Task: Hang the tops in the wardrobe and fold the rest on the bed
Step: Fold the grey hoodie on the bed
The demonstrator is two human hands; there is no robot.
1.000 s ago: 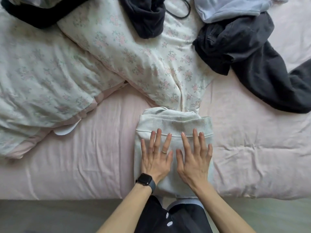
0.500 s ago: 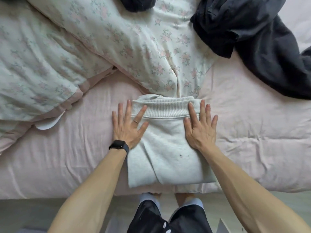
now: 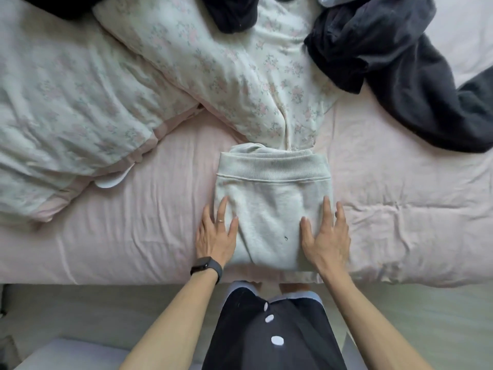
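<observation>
A folded pale grey garment point(image 3: 272, 206) with a ribbed band at its far end lies on the pink bed sheet point(image 3: 133, 236), close to the bed's near edge. My left hand point(image 3: 216, 233), with a ring and a black watch on its wrist, lies flat with straight fingers along the garment's left side. My right hand point(image 3: 326, 233) lies flat on the garment's right side, fingers spread. A crumpled dark grey garment point(image 3: 394, 68) lies at the back right. Another black garment point(image 3: 232, 12) lies at the top centre.
A floral duvet point(image 3: 133, 84) is bunched across the left and middle of the bed, its edge touching the folded garment's far end. A pale blue cloth point(image 3: 324, 0) peeks in at the top. The floor point(image 3: 426, 311) runs along the bed's near edge.
Both hands slid from the middle of the folded garment out to its sides, then back towards me along its edges. The garment stayed in place.
</observation>
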